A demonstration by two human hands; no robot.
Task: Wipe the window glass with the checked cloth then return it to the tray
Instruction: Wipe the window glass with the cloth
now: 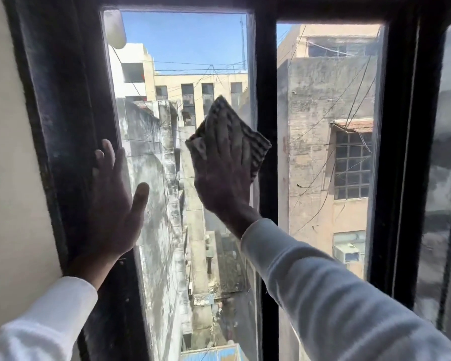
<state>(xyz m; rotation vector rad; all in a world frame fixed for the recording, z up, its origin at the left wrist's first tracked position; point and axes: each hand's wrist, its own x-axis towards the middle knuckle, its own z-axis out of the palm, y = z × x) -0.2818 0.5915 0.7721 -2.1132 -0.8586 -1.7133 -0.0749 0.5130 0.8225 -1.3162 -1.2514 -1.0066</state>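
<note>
My right hand (223,169) presses the folded checked cloth (258,151) flat against the left pane of window glass (182,48), at mid height near the pane's right edge. The cloth's corners stick out above and to the right of my fingers. Spread flat, my left hand (115,204) rests on the dark window frame (71,126) at the pane's left edge, its thumb over the glass. It holds nothing. Both arms wear white sleeves. No tray is in view.
A black vertical bar (266,100) separates the left pane from a second pane (328,126) on the right. Further dark frame parts stand at the far right. A cream wall (5,152) borders the frame on the left. Buildings and wires show outside.
</note>
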